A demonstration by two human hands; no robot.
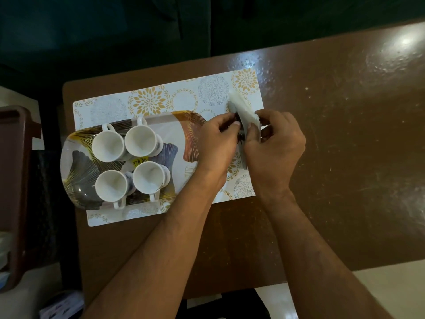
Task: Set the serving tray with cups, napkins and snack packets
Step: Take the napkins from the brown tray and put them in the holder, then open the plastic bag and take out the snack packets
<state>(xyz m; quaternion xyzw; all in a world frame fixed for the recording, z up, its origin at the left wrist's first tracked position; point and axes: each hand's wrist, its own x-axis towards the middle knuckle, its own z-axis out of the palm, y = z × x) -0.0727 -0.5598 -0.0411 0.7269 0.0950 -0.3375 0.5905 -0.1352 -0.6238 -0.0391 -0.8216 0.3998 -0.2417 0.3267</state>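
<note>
Cups point(128, 162) sit on the tray point(76, 194). Both hands, left hand point(216, 143) and right hand point(273, 146), pinch the napkins point(241, 107); next, lay them on the tray.

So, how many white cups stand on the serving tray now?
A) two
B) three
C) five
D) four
D: four white cups stand in two pairs on the left part of the serving tray, all open side up.
</note>
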